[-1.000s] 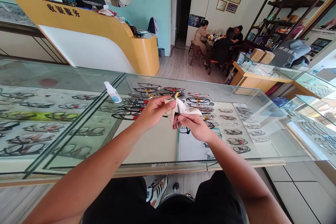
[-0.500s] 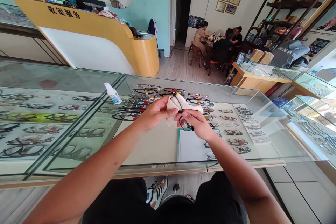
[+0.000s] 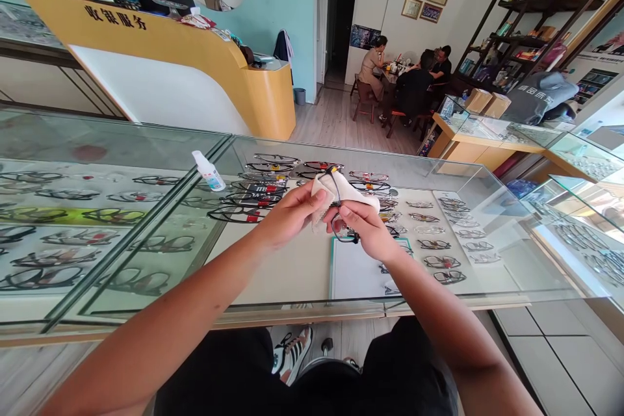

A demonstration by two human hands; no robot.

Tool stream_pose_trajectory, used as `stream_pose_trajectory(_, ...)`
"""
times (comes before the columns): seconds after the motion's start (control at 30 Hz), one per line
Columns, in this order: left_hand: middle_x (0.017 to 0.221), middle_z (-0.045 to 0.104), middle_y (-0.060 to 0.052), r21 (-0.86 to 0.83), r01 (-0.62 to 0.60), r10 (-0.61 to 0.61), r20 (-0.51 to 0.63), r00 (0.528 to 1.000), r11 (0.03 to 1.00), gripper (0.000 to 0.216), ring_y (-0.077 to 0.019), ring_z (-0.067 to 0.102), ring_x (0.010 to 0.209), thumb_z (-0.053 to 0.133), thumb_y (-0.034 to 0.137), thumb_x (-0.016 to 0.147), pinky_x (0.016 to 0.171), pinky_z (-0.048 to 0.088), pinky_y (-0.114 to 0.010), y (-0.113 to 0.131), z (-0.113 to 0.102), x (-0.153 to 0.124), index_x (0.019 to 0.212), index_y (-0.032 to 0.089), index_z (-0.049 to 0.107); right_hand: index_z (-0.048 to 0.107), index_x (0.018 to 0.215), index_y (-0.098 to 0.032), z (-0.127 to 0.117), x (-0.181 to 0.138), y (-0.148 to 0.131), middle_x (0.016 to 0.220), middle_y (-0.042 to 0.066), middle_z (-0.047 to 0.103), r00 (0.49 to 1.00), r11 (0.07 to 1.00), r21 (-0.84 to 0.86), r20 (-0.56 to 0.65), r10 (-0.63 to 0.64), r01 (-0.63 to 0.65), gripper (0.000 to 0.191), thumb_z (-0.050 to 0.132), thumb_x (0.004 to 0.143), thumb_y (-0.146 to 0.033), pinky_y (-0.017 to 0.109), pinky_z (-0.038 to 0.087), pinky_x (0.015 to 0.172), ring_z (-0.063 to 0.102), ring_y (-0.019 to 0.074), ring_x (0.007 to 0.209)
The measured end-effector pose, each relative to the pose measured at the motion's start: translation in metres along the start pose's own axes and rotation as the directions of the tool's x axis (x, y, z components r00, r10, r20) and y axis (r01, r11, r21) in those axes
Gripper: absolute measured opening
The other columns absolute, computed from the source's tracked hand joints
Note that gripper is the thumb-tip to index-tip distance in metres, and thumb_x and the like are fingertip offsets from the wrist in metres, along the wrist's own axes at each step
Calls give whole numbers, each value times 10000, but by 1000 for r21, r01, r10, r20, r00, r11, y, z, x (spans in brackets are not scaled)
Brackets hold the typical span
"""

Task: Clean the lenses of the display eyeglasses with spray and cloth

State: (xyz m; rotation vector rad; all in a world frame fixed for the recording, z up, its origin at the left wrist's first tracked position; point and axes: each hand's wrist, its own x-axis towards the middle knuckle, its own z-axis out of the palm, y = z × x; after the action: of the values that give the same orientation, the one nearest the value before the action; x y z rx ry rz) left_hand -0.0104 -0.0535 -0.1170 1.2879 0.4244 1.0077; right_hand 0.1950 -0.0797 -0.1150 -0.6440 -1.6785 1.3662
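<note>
Above the glass counter, my two hands meet around a pair of dark-framed glasses [image 3: 334, 224] and a whitish cloth [image 3: 358, 195]. My left hand [image 3: 298, 209] is closed, pinching the cloth against the upper part of the glasses. With thumb and fingers, my right hand [image 3: 364, 226] grips the glasses near the middle of the frame, and some of the cloth lies behind it. One rim hangs below the right fingers, and a yellow spot shows near the top of the frame. The left fingertips are partly covered by cloth.
A white spray bottle [image 3: 208, 171] stands on the glass display counter [image 3: 273, 304], left of my hands. Several glasses [image 3: 441, 262] lie in rows beneath the glass. Beyond are a wooden cash desk [image 3: 271, 101] and several people [image 3: 414, 86] seated at a table.
My left thumb and fingers have shifted slightly along the cloth, which now folds down over the glasses. The right hand keeps its grip in nearly the same place.
</note>
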Motion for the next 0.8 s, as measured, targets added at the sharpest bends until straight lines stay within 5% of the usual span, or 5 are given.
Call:
stream_pose_trajectory(0.5,675,682,21,91,-37,41,-50,998,995,309,-174,719,600,862,413,974,618,593,-291,-1,-2,2,1020,180,665,773,975,-189,1,0,6,901,59,696,999,999,-13,10,40,-40,564,602,1072,-718,343,503,841,574,189,836)
stream_pose_trajectory(0.8,630,718,6,102,-57,69,-119,990,993,385,-187,697,514,900,487,926,546,583,-305,-2,1,1,895,190,657,797,1024,-191,3,-3,7,931,64,670,997,995,-83,49,61,-57,613,546,1084,-747,349,483,872,561,204,901)
